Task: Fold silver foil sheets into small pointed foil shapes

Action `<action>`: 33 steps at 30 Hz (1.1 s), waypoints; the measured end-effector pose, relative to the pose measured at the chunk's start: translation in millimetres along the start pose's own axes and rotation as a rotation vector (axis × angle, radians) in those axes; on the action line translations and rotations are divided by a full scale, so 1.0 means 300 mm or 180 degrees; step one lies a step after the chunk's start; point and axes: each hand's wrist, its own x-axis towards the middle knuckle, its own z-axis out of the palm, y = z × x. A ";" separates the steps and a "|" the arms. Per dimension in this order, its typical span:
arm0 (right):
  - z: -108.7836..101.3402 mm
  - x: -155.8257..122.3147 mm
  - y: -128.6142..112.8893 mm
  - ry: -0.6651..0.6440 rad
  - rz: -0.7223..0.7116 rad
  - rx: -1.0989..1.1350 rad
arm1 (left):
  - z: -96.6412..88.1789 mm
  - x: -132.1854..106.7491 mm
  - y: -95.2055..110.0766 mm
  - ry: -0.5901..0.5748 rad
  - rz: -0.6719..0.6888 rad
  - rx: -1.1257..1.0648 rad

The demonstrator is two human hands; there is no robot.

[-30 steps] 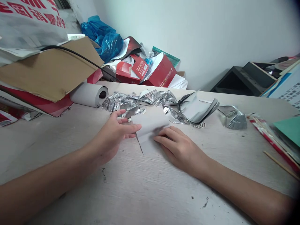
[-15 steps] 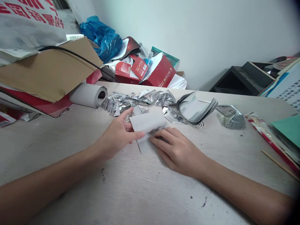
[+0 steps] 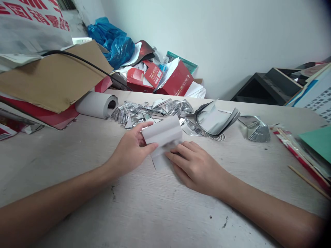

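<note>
A white sheet of paper (image 3: 162, 132) lies on the pale wooden table (image 3: 160, 206) in front of me, its far half bent upward. My left hand (image 3: 130, 151) pinches the sheet's left edge between thumb and fingers and lifts it. My right hand (image 3: 198, 165) rests flat with fingers stretched out, pressing the near part of the sheet down on the table. Just behind the sheet lies a heap of folded silver foil pieces (image 3: 152, 112).
A stack of curled silver sheets (image 3: 217, 120) and a crumpled foil piece (image 3: 254, 129) lie to the right. A paper roll (image 3: 97, 105), cardboard (image 3: 51, 79) and red boxes (image 3: 168, 79) crowd the back left. Coloured papers (image 3: 315, 141) and a thin wooden stick (image 3: 307, 181) sit at the right edge.
My left hand has raised the far half of the sheet further off the table, folding it toward me. My right hand has stayed pressed on the near part.
</note>
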 end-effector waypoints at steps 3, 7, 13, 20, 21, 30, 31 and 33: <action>-0.003 0.000 -0.003 -0.0037 -0.0001 -0.0048 | 0.003 -0.001 0.005 0.0218 0.0040 -0.0104; -0.008 0.001 -0.009 -0.0124 -0.0029 -0.0060 | 0.004 -0.007 0.009 0.0274 -0.0071 -0.0124; -0.012 0.001 -0.009 -0.0145 -0.0145 -0.0116 | -0.001 -0.008 0.011 0.0144 -0.0226 -0.0267; -0.014 0.006 -0.009 -0.0124 -0.0122 -0.0072 | 0.006 -0.001 -0.005 -0.0030 -0.0429 -0.0872; -0.013 0.006 -0.009 -0.0122 -0.0108 -0.0061 | 0.006 -0.001 -0.005 -0.0048 -0.0419 -0.0875; -0.009 0.003 -0.012 -0.0188 -0.0049 -0.0011 | 0.007 0.002 -0.010 -0.0026 -0.0326 -0.0756; -0.010 0.002 -0.012 -0.0190 -0.0048 -0.0003 | 0.007 0.003 -0.011 -0.0042 -0.0326 -0.0772; -0.010 0.002 -0.011 -0.0180 -0.0051 0.0012 | 0.008 0.003 -0.013 -0.0094 -0.0329 -0.0792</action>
